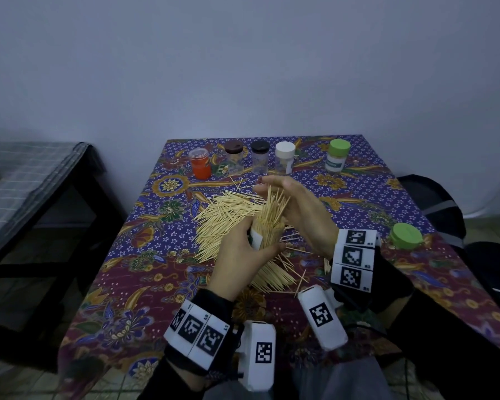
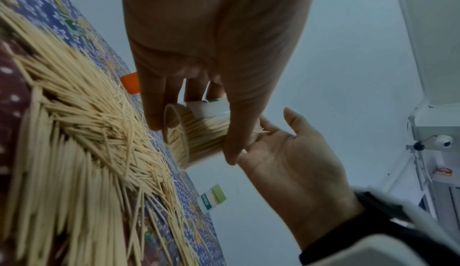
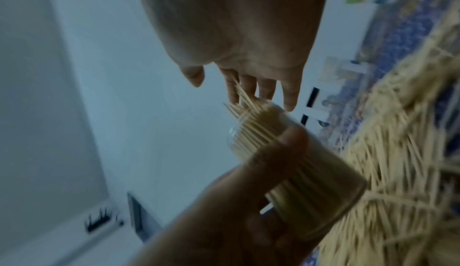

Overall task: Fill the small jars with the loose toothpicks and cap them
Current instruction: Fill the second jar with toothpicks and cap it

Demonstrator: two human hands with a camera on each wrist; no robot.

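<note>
We're mid-fill. Our left hand [image 1: 237,255] wraps around the clear jar [image 2: 199,138], lifted over the loose toothpicks [image 1: 228,215] piled on the table [image 1: 145,272]. The jar looks packed, with tips sticking out past the rim. Our right hand [image 1: 298,209] is flat, fingers straight, palm against those tips, holding nothing. Next move as we judge it: tap the tips level, then fetch the green cap [image 1: 406,235] lying near the right edge and close it. Five capped jars [image 1: 285,157] stand at the back. Writing: the green-capped jar [image 2: 211,198] reads roughly "TOOTHPICK"; other print is too blurred.
</note>
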